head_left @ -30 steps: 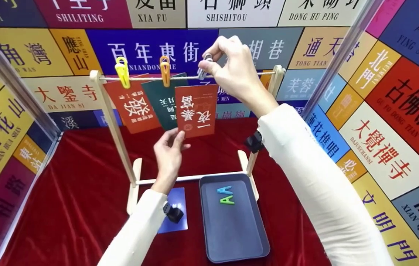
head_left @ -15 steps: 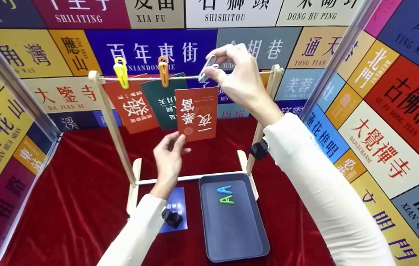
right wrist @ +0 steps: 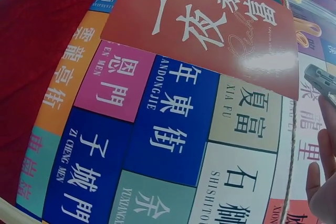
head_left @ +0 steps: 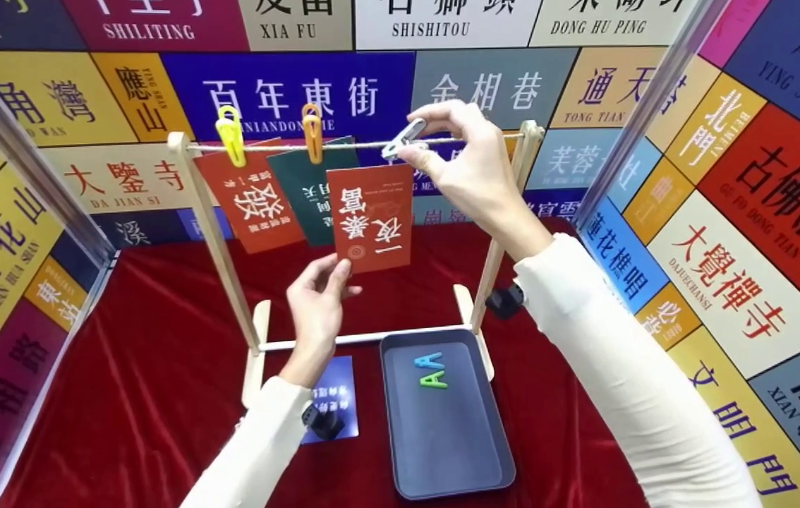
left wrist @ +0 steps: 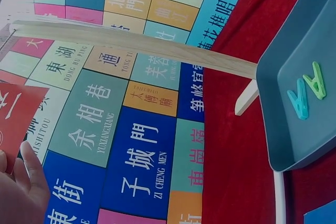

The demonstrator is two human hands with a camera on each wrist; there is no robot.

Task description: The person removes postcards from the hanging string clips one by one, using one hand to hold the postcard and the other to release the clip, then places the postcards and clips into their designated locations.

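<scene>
My left hand [head_left: 315,303] pinches a red card [head_left: 372,219] with white characters by its lower left corner, thumb in front. The card stands upright, its top edge just below the rope [head_left: 259,148]. To its upper right, my right hand [head_left: 474,162] pinches a grey clothespin [head_left: 403,139], tilted, with its tip at the rope. In the right wrist view the clothespin [right wrist: 321,80] is near the card's upper corner, apart from it. On the left of the rope, a yellow clothespin [head_left: 231,137] and an orange clothespin [head_left: 312,134] hold another red card [head_left: 252,204] and a green card [head_left: 312,197].
A wooden rack [head_left: 213,233] carries the rope. On the red cloth [head_left: 153,367] a dark tray [head_left: 453,437] holds a blue clothespin [head_left: 428,360] and a green clothespin [head_left: 434,380]. A blue card [head_left: 345,395] lies left of it, partly behind my left wrist. Printed walls [head_left: 485,77] surround the table.
My right hand has come down and slightly right, and the grey clothespin now leans more. My left hand has lowered the red card a little. The hanging cards stay put.
</scene>
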